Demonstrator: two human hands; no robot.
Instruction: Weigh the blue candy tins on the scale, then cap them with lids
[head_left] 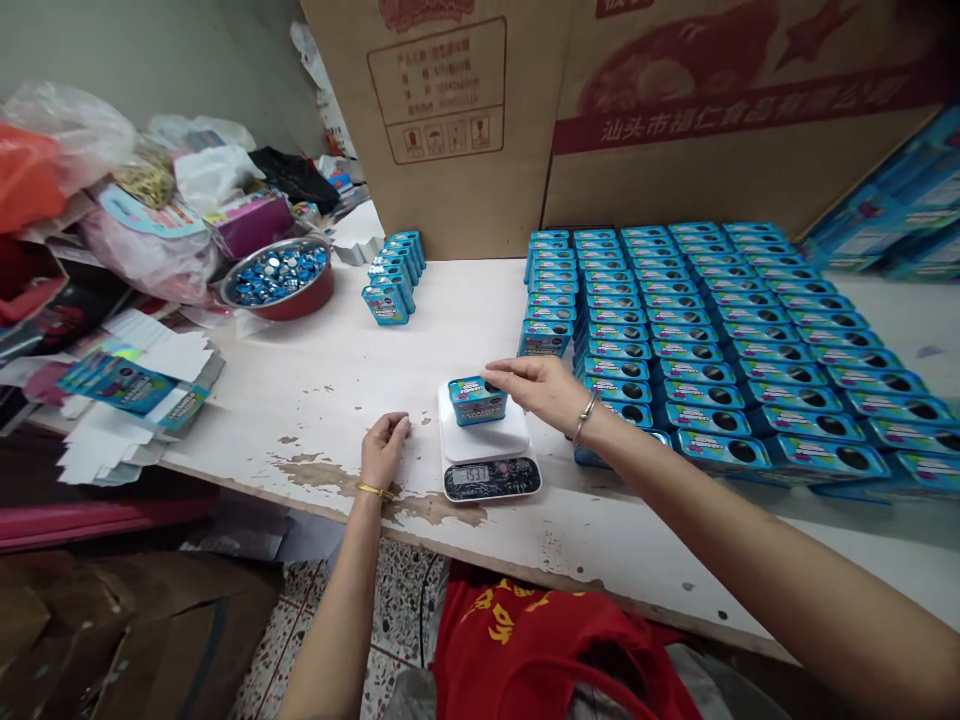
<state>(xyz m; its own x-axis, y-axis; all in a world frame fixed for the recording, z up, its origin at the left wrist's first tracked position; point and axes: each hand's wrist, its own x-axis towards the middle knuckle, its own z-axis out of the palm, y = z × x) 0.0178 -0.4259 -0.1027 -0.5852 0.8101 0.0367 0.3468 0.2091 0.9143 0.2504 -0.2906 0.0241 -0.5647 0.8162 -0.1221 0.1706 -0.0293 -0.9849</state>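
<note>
A small blue printed box [478, 402] stands on the white pan of a kitchen scale [491, 478], whose display is lit with digits. My right hand [536, 385], with a silver bracelet at the wrist, reaches in from the right. Its thumb and fingertips are closed at the box's upper right corner. On the table left of the scale rests my left hand [384, 450], a gold bracelet on its wrist. Those fingers are curled in, and their inner side is hidden. The two hands are apart.
Rows of similar blue boxes [712, 370] fill the table's right side. A shorter row [387, 304] stands left. Beyond it is a metal bowl [319, 290] of wrapped blue pieces. Flat cartons [161, 385] lie far left. Big cardboard boxes [465, 200] wall off the back.
</note>
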